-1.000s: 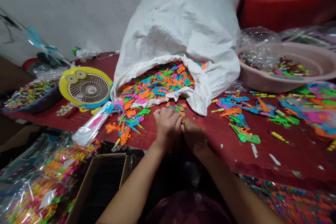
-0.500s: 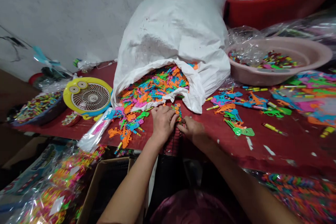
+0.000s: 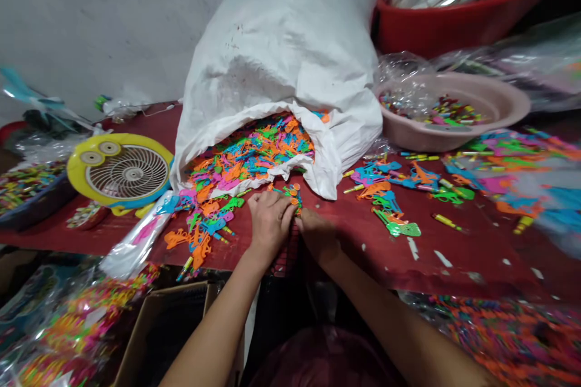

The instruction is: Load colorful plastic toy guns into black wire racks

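Note:
Both hands meet at the near edge of the red table, in front of the mouth of a white sack (image 3: pixel 276 42). My left hand (image 3: pixel 270 221) has its fingers curled inward. Close against it on the right is my right hand (image 3: pixel 318 233), thumb and fingers pinched together. Just beyond the fingertips shows a small colourful plastic piece (image 3: pixel 295 195) with orange round parts. What lies between the fingers is mostly hidden. Orange, blue, green and pink plastic toy guns (image 3: pixel 254 154) spill from the sack. A dark grid-like thing (image 3: pixel 285 257) shows below the hands.
Loose toy guns (image 3: pixel 200 233) lie left of my hands, and more toy guns (image 3: pixel 390 196) lie to the right. A yellow fan (image 3: pixel 120 170) stands at left. A pink basin (image 3: pixel 449 133) holds small coloured pieces. Below the table edge is a cardboard box (image 3: pixel 136 338).
The whole view has shifted, so most things sit further left. My hands stay together at the same place; my right hand has closed in slightly around the small piece.

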`<state>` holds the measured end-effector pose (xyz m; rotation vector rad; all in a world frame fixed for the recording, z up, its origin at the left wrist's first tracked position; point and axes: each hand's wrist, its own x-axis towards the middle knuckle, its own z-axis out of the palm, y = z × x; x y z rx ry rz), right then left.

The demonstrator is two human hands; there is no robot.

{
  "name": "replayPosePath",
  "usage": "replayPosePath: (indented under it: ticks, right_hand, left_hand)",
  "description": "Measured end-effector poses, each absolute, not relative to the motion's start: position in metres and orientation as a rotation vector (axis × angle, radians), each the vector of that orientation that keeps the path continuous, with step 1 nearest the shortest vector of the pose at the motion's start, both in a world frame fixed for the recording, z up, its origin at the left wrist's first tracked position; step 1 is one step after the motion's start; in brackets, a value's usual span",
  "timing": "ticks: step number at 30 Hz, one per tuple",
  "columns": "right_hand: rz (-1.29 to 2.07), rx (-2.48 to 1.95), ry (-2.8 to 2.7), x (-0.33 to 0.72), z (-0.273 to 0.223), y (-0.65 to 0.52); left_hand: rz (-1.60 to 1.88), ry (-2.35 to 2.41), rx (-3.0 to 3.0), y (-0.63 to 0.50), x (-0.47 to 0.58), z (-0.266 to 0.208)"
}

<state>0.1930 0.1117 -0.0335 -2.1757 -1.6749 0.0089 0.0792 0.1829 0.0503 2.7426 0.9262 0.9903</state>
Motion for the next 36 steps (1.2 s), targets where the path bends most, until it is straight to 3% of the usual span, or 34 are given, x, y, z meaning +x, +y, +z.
replayPosePath:
  ticks: [5,12,17,22,29,36]
  right_hand:
    - [-0.002,-2.202,-1.645,0.192,-0.025,0.104]
    - [-0.067,-2.113,-1.479,0.261,0.004,0.042]
    - [-0.172,-2.456,-1.198,0.346,0.024,0.013]
    - [0.244,-2.470,-1.015,0.384,0.008,0.027]
    - [0.452,-2.133,-0.838,0.406,-0.002,0.036]
    - [0.492,-1.918,-0.776,0.436,0.032,0.008]
  left_hand:
    - [1.031,0.944,2.797,0.175,0.082,0.056]
    - [1.516,1.065,2.536,0.149,0.045,0.025]
    - [1.004,1.299,2.269,0.153,0.024,-0.025]
    - [0.579,1.444,2.206,0.153,0.036,-0.029]
    - [0.358,1.564,2.026,0.139,0.070,-0.011]
    - [0.601,1.273,1.867,0.117,0.085,-0.019]
